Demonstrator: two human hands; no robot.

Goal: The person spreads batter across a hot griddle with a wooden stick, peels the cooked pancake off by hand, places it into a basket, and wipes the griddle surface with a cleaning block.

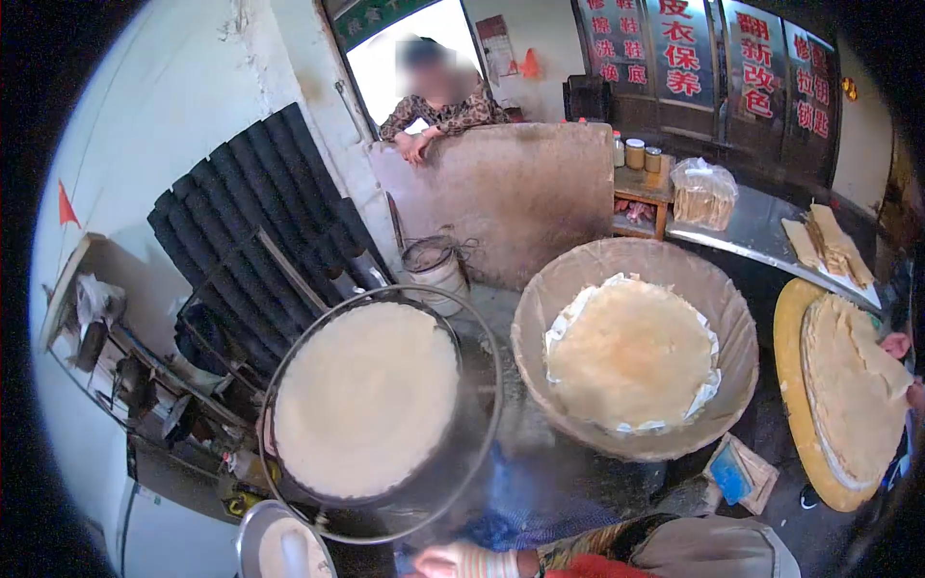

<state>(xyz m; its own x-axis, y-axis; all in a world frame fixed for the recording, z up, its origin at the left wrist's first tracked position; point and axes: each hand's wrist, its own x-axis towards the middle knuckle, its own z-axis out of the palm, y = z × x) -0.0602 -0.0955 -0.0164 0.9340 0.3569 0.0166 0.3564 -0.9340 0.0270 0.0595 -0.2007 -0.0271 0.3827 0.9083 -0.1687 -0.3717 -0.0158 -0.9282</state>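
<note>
At the bottom edge my right hand (443,560) reaches in from the right, with a striped band or glove around it. Its fingers are blurred and partly cut off, so what they hold, if anything, does not show. The hand is below a large round griddle (443,453) ringed by a metal hoop (500,405). A pale round sheet of batter or flatbread (366,400) covers most of the griddle. A metal bowl (249,544) of pale batter, with a light-coloured utensil (294,554) in it, stands left of my hand. My left hand cannot be made out.
A wide lined basket (540,385) holds stacked flatbreads (631,352). At right, another person's hand (896,345) touches flatbreads (848,385) on a yellow round board (792,385). A person (443,111) leans on a panel (501,193). Black cylinders (255,202) are stacked at left.
</note>
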